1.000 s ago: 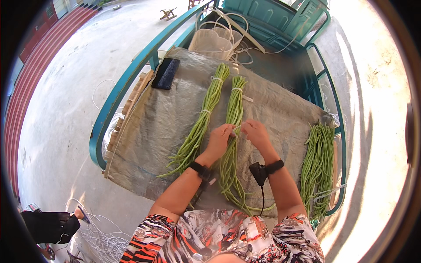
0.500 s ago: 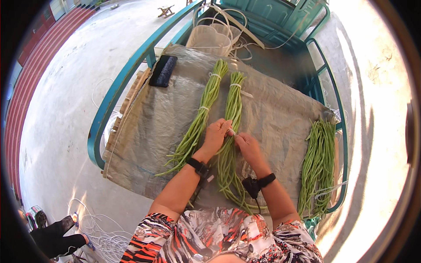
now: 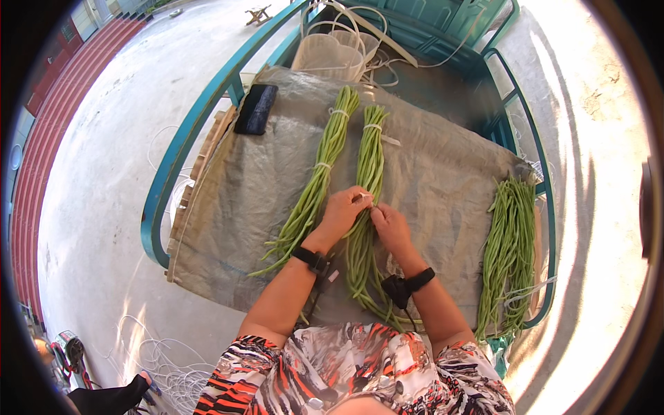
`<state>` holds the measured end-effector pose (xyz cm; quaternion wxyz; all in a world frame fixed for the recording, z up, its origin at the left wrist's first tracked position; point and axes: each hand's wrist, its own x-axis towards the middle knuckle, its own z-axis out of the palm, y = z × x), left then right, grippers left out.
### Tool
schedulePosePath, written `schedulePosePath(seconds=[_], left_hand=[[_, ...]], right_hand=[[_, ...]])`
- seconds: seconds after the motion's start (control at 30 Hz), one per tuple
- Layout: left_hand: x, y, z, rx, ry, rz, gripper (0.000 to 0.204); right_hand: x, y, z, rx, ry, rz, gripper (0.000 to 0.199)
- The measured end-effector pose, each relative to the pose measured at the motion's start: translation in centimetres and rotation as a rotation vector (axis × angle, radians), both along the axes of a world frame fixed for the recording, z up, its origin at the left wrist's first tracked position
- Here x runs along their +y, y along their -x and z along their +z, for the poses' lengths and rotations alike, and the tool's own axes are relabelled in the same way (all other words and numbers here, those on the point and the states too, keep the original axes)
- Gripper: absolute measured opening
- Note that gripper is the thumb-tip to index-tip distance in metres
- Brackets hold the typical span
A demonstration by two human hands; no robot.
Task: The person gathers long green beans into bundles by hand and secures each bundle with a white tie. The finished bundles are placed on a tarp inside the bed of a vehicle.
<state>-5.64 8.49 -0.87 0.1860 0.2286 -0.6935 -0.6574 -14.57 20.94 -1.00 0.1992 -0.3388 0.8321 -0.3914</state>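
A bundle of long green yardlong beans [image 3: 371,155] lies in front of me, bound near its far end by a white strip. My left hand [image 3: 346,213] is closed at its middle, pinching a white tie strip [image 3: 364,196]. Close beside it, my right hand [image 3: 391,227] is closed too, its thumb and fingertips pressed together at the same tie; the strip's end there is mostly hidden. Below my hands the bean tails fan out loosely toward me. Left of this bundle lies another bean bundle [image 3: 325,159], with white ties in two places.
A grey-brown sheet [image 3: 228,207] covers the cart bed inside teal rails [image 3: 166,166]. More beans [image 3: 508,256] are heaped at the right edge. A dark phone [image 3: 256,109] lies far left, near a translucent bucket [image 3: 325,59]. White cord [image 3: 173,373] tangles on the ground lower left.
My hands stay at the middle bundle, drawn slightly closer together, and the white strip now shows above my left fingertips. The view has shifted a little. A dark-clothed limb at lower left has moved lower.
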Motion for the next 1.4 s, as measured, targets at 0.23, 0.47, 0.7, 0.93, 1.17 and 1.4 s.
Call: schedulePosePath(seconds=[0.23, 0.47, 0.7, 0.93, 1.17, 1.4], left_hand=[[-0.7, 0.0, -0.2, 0.056, -0.299, -0.029, 0.009], [-0.7, 0.0, -0.6, 0.007, -0.21, -0.019, 0.01], [-0.4, 0.4, 0.4, 0.104, 0.639, 0.045, 0.014], [0.2, 1.1, 1.0, 0.164, 0.962, 0.076, 0.012], [0.3, 0.9, 0.6, 0.189, 0.883, 0.141, 0.014], [-0.2, 0.7, 0.2, 0.212, 0.771, 0.14, 0.016]], right_hand=[[1.9, -0.3, 1.5, -0.061, 0.041, -0.025, 0.025], [3.0, -1.2, 2.6, 0.293, -0.002, 0.197, 0.023], [0.3, 2.4, 3.0, 0.022, 0.387, 0.019, 0.016], [-1.7, 4.7, 1.9, -0.074, 0.261, 0.284, 0.016], [-2.2, 5.7, 1.7, 0.028, 0.203, 0.433, 0.016], [-2.1, 4.2, 2.9, -0.058, 0.183, 0.292, 0.011]])
